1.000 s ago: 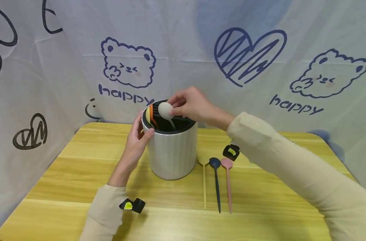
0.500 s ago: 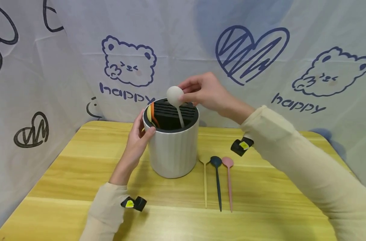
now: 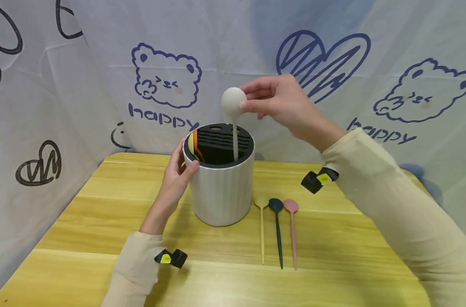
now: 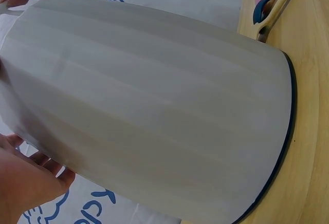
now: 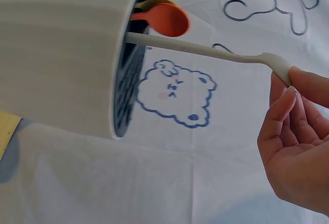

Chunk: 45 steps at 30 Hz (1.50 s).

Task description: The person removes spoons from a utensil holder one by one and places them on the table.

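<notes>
My right hand pinches a white spoon by its round bowl, above the utensil holder. The spoon's thin handle points down, its lower end inside the holder's opening, as the right wrist view also shows. The holder is a white ribbed cylinder with a black slotted top, upright on the table. At its left side, my left hand grips it, thumb near the rim and fingers round the back. An orange spoon and a yellow spoon stand inside the holder at the left.
To the right of the holder lie a yellow spoon, a dark blue spoon and a pink spoon, side by side with bowls away from me. The wooden table ends at a printed white cloth behind.
My right hand has moved up and to the right with the white spoon, drawing more of its handle out of the holder. The left hand keeps its grip in place.
</notes>
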Each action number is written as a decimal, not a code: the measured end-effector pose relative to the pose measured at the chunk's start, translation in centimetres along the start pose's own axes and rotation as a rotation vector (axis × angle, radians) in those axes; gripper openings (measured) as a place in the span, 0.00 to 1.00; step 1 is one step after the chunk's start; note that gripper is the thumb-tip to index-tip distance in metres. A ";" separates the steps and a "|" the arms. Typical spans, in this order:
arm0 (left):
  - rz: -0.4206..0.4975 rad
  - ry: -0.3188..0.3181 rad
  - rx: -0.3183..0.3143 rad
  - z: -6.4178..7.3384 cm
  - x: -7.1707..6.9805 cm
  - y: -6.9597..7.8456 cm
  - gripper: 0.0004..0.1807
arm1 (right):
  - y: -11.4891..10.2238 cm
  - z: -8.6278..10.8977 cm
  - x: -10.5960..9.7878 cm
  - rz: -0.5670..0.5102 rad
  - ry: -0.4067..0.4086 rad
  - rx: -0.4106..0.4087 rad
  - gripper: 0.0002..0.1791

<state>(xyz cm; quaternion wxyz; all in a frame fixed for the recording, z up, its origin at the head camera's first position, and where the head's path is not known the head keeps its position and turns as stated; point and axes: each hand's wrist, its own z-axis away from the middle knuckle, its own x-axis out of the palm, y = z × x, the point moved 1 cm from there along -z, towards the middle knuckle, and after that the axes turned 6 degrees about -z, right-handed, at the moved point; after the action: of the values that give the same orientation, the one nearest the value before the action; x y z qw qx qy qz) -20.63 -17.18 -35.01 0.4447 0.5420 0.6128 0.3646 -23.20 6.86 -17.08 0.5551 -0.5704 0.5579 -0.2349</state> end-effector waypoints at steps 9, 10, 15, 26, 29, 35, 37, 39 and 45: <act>0.000 -0.004 -0.010 0.1 0.0 0.1 0.42 | -0.7 0.9 -1.1 -0.103 0.040 -0.096 0.15; 0.001 -0.005 -0.011 0.1 0.1 0.1 0.42 | -0.7 1.0 -1.3 -0.121 0.044 -0.113 0.15; 0.002 -0.002 -0.010 0.1 0.1 0.2 0.42 | -0.9 1.4 -2.1 -0.242 0.052 -0.176 0.13; 0.004 -0.008 -0.005 0.0 0.2 0.2 0.43 | -0.9 2.6 -3.9 -0.403 0.129 -0.215 0.13; 0.002 -0.004 -0.007 0.0 0.1 0.2 0.42 | -0.9 2.9 -4.1 -0.416 0.123 -0.220 0.13; -0.007 -0.005 -0.015 -0.1 0.2 0.2 0.42 | -0.5 4.0 -4.5 -0.408 0.114 -0.216 0.14; -0.006 -0.006 -0.013 -0.1 0.2 0.2 0.43 | -0.1 4.4 -4.6 -0.407 0.117 -0.199 0.14; -0.002 -0.007 -0.008 -0.2 0.2 0.2 0.42 | 0.4 4.6 -4.6 -0.403 0.109 -0.181 0.15; 0.004 -0.005 -0.002 -0.2 0.2 0.0 0.43 | 3.1 4.1 -4.2 -0.383 0.064 -0.148 0.16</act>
<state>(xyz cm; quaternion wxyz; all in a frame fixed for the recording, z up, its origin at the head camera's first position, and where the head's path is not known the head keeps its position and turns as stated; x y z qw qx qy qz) -20.79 -16.98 -34.93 0.4458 0.5438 0.6103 0.3647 -21.85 12.84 -19.47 0.4387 -0.6976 0.4724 -0.3127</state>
